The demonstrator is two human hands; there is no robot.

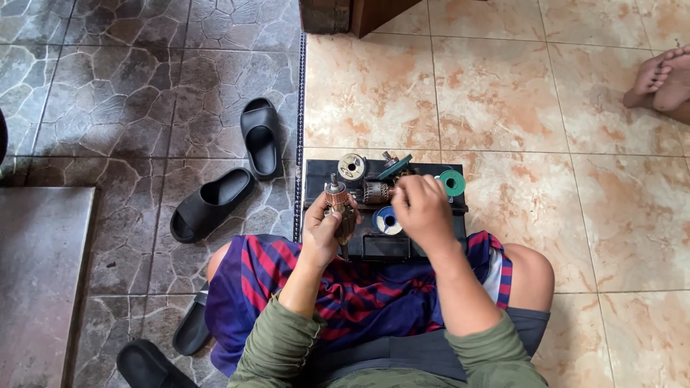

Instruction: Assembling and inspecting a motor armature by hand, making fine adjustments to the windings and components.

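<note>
My left hand (323, 226) grips a small motor armature (336, 201) upright, its shaft pointing away from me. My right hand (422, 208) hovers just right of it with fingers pinched together over a black tray (314, 176) on the floor; whether it holds anything I cannot tell. On the tray lie a second copper-wound armature (375, 192), a silver wire spool (352, 166), a blue spool (387, 219), a green spool (453, 182) and a teal-handled tool (395, 166).
I sit on the floor with a striped red and blue cloth (359, 287) over my lap. Black slippers (261, 136) (210, 204) lie to the left on dark stone tiles. Another person's bare feet (661, 79) rest at the far right. A wooden furniture leg (345, 14) stands ahead.
</note>
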